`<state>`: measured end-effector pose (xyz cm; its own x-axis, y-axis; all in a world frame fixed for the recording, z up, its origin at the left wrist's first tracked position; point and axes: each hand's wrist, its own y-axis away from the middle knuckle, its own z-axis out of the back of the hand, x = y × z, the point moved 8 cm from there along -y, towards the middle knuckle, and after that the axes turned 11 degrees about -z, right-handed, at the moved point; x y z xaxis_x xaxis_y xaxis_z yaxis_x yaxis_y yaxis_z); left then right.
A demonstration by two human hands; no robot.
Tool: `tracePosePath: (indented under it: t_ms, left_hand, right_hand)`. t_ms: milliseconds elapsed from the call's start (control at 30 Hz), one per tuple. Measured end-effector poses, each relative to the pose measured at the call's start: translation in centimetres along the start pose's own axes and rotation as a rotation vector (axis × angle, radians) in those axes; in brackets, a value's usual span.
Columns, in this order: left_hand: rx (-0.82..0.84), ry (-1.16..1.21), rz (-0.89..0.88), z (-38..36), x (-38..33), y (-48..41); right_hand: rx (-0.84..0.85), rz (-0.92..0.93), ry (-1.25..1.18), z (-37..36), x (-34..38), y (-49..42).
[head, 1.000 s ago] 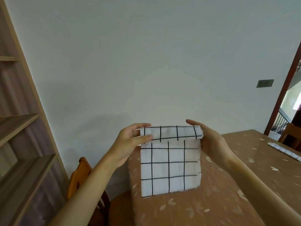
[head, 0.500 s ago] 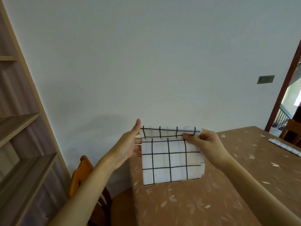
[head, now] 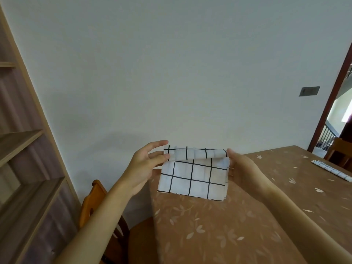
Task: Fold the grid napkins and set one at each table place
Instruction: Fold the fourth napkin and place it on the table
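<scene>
A white napkin with a black grid point(head: 194, 178) hangs in the air over the far left corner of the table point(head: 219, 229). Its top part is rolled over into a fold. My left hand point(head: 146, 164) pinches the left end of that fold between thumb and fingers. My right hand point(head: 245, 170) holds the right end, fingers behind the cloth. The lower edge of the napkin hangs just above the brown leaf-patterned tablecloth. A second grid napkin point(head: 331, 170), folded into a narrow strip, lies at the table's right side.
A wooden chair point(head: 95, 204) stands at the table's left end, close to the wall. Wooden shelves point(head: 21, 149) fill the left side. Another chair point(head: 341, 151) and a doorway point(head: 335, 103) are at the far right.
The hanging part of the napkin has grown shorter as more cloth is folded over at the top. Both hands stay at the fold's ends, and the cloth now tilts slightly to the right.
</scene>
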<state>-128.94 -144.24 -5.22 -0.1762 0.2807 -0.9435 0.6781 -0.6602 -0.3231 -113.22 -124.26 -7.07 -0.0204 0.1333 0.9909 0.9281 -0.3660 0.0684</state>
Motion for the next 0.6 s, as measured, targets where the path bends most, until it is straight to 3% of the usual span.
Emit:
tracePosePath:
  t_ms: [167,467,600]
  left_hand:
    - [-0.007,-0.028,0.004,0.4,0.1,-0.2]
    - [-0.043,-0.133,-0.028,1.1,0.1,-0.4]
    - [-0.018,-0.156,-0.033,1.1,0.2,-0.3]
  right_hand:
    - [-0.093,0.069,0.080,0.6,0.1,0.5]
    - [0.151,0.022,0.028,-1.1,0.2,1.3]
    - [0.088,0.012,0.042,-1.1,0.2,1.3]
